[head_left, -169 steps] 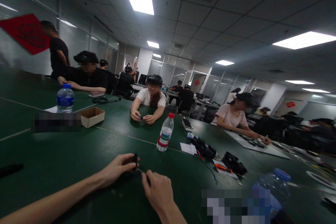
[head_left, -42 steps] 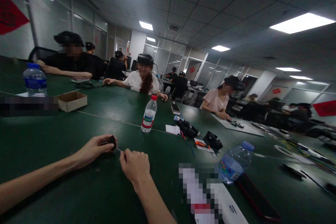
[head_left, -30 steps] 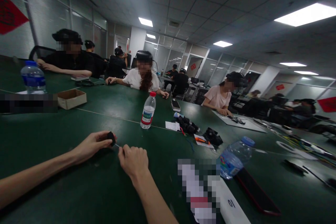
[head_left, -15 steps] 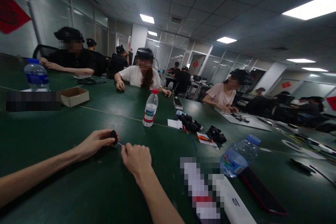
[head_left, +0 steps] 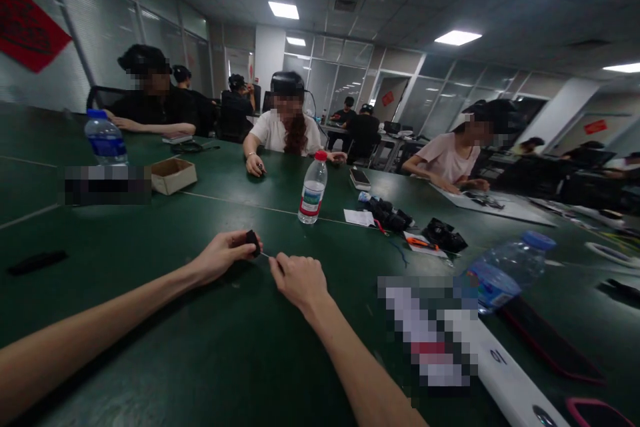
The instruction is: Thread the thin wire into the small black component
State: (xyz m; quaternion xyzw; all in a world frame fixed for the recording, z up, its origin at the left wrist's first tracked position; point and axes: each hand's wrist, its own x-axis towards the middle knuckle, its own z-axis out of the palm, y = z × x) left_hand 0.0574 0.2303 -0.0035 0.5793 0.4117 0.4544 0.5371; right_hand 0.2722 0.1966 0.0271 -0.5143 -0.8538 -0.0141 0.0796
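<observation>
Over the green table, my left hand (head_left: 224, 257) pinches a small black block (head_left: 253, 244) between thumb and fingers. My right hand (head_left: 301, 281) is closed around a thin screwdriver-like tool (head_left: 265, 255). Only its slim pale shaft shows, pointing left at the block; the handle is hidden in my fist. Whether the tip is inside the block or just touching it is too small to tell. Just beyond my hands stands an upright clear bottle with a red cap (head_left: 313, 190).
An open cardboard box (head_left: 173, 177) and a blue-capped bottle (head_left: 107, 138) stand at the left. To the right lie black bundles (head_left: 387, 212), an orange cutter (head_left: 423, 243), a tilted bottle (head_left: 510, 273) and a white bar (head_left: 500, 360). Several people sit around the table.
The view has swung left, so my hands and the table items appear farther right. A black strip now shows at the left edge. Both hands keep their hold.
</observation>
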